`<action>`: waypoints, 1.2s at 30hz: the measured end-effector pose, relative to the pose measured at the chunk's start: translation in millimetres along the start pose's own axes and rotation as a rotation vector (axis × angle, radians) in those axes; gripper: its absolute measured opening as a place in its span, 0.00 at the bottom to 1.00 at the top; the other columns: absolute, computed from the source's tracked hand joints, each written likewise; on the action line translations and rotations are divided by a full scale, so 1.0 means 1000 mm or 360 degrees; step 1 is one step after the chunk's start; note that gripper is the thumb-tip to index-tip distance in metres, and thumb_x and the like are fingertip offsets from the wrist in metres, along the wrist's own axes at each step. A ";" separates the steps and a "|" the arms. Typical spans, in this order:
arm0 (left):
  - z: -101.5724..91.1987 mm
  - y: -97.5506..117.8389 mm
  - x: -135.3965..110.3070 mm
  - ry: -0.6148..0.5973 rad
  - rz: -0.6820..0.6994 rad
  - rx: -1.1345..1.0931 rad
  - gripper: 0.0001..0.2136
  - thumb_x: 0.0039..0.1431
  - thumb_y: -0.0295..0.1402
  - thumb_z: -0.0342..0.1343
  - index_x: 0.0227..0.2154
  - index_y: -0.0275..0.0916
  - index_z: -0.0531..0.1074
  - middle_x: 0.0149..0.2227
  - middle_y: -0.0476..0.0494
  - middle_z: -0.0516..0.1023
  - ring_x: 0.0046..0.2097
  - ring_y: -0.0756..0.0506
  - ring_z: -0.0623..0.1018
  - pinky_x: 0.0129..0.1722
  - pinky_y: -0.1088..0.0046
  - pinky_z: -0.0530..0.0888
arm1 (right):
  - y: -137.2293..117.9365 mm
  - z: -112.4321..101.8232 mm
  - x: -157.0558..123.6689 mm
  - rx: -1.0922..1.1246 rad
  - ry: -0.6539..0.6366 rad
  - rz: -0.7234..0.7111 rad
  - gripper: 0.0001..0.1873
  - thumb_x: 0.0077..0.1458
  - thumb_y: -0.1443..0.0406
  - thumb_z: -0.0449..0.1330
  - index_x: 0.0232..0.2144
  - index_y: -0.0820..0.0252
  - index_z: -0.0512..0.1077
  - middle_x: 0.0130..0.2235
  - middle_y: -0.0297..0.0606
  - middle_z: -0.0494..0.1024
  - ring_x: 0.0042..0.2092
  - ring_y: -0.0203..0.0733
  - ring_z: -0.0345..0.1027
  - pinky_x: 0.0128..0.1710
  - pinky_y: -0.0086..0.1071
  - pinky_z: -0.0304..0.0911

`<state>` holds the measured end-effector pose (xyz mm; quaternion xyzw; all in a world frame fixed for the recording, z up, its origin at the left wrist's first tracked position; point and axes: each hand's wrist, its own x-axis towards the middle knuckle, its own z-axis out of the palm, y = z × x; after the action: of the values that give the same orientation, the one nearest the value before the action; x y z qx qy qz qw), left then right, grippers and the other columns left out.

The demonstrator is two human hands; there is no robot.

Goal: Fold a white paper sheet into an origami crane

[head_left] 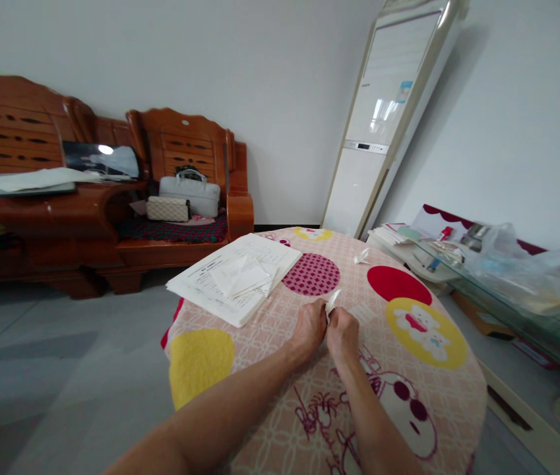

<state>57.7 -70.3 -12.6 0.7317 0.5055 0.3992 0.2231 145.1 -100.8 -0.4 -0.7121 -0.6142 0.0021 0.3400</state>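
Observation:
Over the middle of a round table with a patterned cloth (264,346), my left hand (311,324) and my right hand (343,332) meet, fingers closed on one small piece of folded white paper (332,301). Its pointed end sticks up between them; the rest is hidden by my fingers. To the left lies a stack of printed sheets (210,290), with loose white paper squares (243,274) on top. Farther back on the cloth sits a small folded white paper shape (361,256).
A glass-topped stand (487,284) with papers and a clear plastic bag (502,247) borders the table on the right. Behind are a tall white air conditioner (363,145) and a wooden armchair (240,218) holding a grey handbag (200,196) and a quilted purse (167,209).

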 end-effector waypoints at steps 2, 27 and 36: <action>0.000 0.001 0.000 0.0004 -0.0006 0.0015 0.13 0.61 0.26 0.42 0.31 0.34 0.73 0.26 0.42 0.75 0.27 0.48 0.71 0.28 0.73 0.59 | -0.001 -0.001 0.000 -0.0013 -0.0016 0.0001 0.17 0.57 0.73 0.47 0.24 0.64 0.73 0.24 0.45 0.77 0.27 0.40 0.68 0.27 0.31 0.48; -0.007 -0.002 0.001 -0.0102 0.0168 0.0142 0.08 0.60 0.24 0.45 0.32 0.35 0.69 0.26 0.44 0.73 0.28 0.47 0.71 0.29 0.73 0.63 | -0.002 -0.005 -0.001 -0.0233 -0.0052 -0.0021 0.17 0.60 0.72 0.47 0.29 0.66 0.74 0.25 0.43 0.77 0.26 0.39 0.66 0.27 0.31 0.46; -0.011 -0.007 0.004 -0.0065 0.0182 -0.0094 0.14 0.62 0.28 0.45 0.46 0.35 0.71 0.25 0.46 0.75 0.27 0.48 0.73 0.30 0.75 0.67 | 0.010 -0.003 0.000 -0.0277 0.0050 -0.0112 0.13 0.62 0.71 0.49 0.34 0.66 0.74 0.26 0.40 0.75 0.26 0.37 0.64 0.27 0.30 0.45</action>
<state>45.8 -65.0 -9.5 0.7605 0.4461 0.4109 0.2317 155.2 -102.4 -2.4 -0.7168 -0.6315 -0.0744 0.2861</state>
